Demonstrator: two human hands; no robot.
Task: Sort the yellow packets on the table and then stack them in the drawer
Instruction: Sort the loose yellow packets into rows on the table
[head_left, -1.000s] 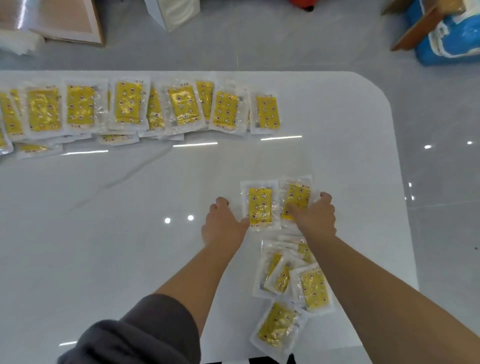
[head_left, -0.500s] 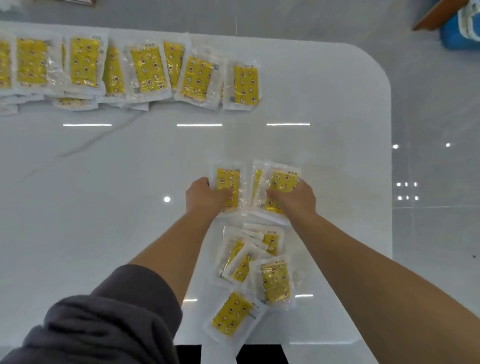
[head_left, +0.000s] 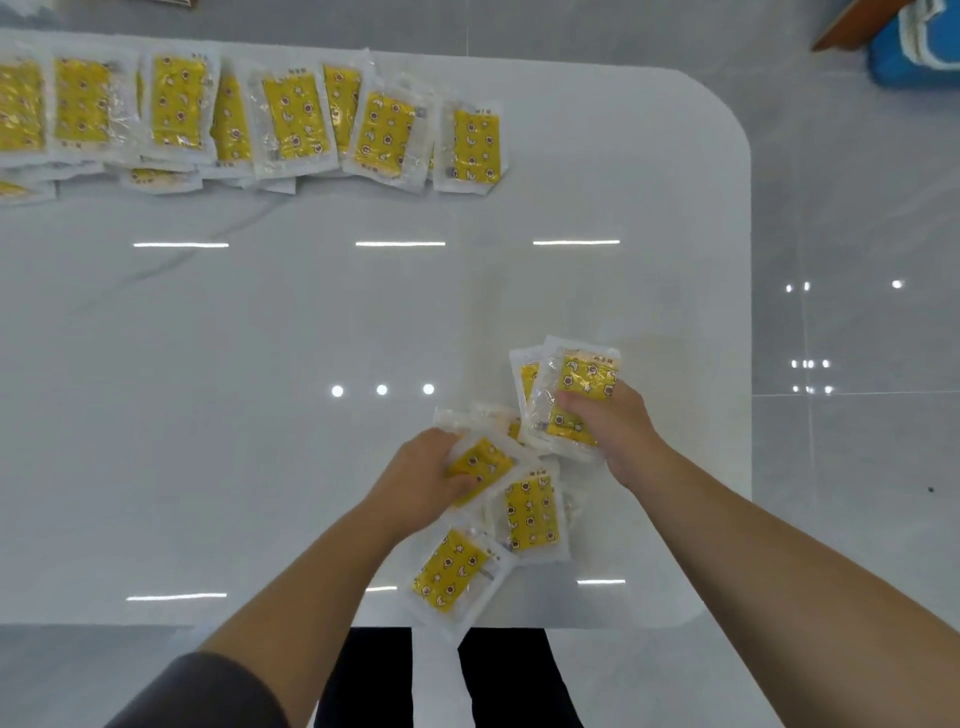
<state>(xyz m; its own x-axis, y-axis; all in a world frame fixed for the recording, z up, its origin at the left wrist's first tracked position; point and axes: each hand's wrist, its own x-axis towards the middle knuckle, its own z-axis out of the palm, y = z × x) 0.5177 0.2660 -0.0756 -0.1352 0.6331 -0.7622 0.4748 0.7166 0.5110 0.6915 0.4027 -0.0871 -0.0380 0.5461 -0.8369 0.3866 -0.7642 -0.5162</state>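
Progress: sorting looks well advanced; stacking not begun, no drawer in view
Sorted row (head_left: 249, 119): far-left part of the worktop (head_left: 260, 441); packets overlap side by side, long axes running away from the person, a few slightly tilted
Left hand (head_left: 415, 478): fingers curled round a single packet (head_left: 485, 460) in the near-right cluster; its long axis lies diagonal, far end leaning right
Upright packet (head_left: 532, 514): flat, just right of the left hand, long axis nearly straight ahead
Edge packet (head_left: 457, 569): diagonal, slightly overhanging the near edge
Right hand (head_left: 618, 428): grips a fan of packets (head_left: 582, 384), long axes pointing away, tilted right
Remaining: gather the cluster, finish sorting, move all packets into the drawer
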